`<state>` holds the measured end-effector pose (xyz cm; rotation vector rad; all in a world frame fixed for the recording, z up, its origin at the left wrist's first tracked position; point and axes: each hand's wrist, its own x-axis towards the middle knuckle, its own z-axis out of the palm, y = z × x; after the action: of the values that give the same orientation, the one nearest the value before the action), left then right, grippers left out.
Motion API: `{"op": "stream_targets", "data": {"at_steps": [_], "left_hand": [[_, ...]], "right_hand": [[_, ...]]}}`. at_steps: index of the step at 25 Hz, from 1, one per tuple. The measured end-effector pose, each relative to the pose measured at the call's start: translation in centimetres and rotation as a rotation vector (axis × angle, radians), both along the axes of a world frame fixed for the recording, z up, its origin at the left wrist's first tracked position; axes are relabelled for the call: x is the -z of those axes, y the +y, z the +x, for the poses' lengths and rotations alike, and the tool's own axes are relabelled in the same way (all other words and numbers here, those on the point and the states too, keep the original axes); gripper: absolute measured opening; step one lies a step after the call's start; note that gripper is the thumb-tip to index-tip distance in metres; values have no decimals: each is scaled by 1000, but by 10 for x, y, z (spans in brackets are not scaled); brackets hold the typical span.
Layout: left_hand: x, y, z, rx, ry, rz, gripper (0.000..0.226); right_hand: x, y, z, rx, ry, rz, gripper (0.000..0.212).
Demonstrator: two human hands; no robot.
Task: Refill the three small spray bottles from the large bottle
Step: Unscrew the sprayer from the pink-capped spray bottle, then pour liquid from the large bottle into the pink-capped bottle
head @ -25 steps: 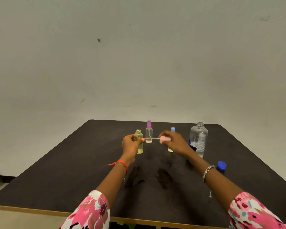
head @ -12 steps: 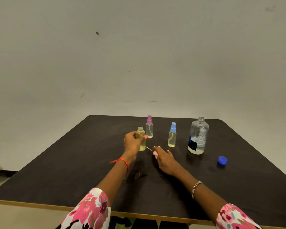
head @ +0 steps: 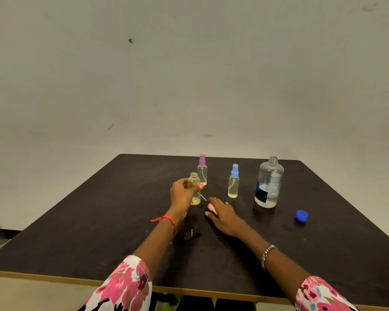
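My left hand [head: 182, 195] grips a small uncapped bottle [head: 194, 182] with a little yellowish liquid, standing on the dark table [head: 99, 221]. Just to its right, my right hand [head: 224, 215] lies low on the table, its thumb and fingers around a pink spray head [head: 211, 208]. The head's thin tube [head: 203, 197] points toward the open bottle. Behind stand a purple-capped spray bottle [head: 202, 172] and a blue-capped spray bottle [head: 233, 186]. The large clear bottle [head: 268, 184] stands uncapped at the right, part full.
The large bottle's blue cap [head: 301, 215] lies on the table to the right of it. Wet smears [head: 190, 234] mark the tabletop between my forearms. A plain wall rises behind the table's far edge.
My right hand has come down from beside the open bottle's neck to the tabletop with the pink spray head. My left hand has kept its hold on the open bottle.
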<state>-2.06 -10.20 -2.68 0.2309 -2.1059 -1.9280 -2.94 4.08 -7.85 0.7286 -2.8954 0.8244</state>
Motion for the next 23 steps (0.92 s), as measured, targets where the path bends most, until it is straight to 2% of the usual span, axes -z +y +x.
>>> {"op": "stream_targets", "data": {"at_steps": [9, 11, 14, 17, 21, 23], "left_hand": [[0, -1, 1, 9, 15, 3, 37], [-1, 0, 1, 18, 28, 9, 36], [-2, 1, -2, 28, 33, 23, 34], [-2, 4, -2, 29, 27, 19, 34], [-1, 8, -2, 48, 28, 14, 33], [-1, 7, -2, 50, 23, 17, 34]], "right_hand": [[-6, 3, 3, -5, 22, -60, 38], [-16, 6, 6, 45, 126, -192, 34], [-40, 16, 4, 182, 437, -397, 21], [-63, 33, -5, 315, 674, -468, 25], [-71, 53, -13, 436, 771, -466, 33], [-70, 58, -18, 553, 735, -513, 46]]}}
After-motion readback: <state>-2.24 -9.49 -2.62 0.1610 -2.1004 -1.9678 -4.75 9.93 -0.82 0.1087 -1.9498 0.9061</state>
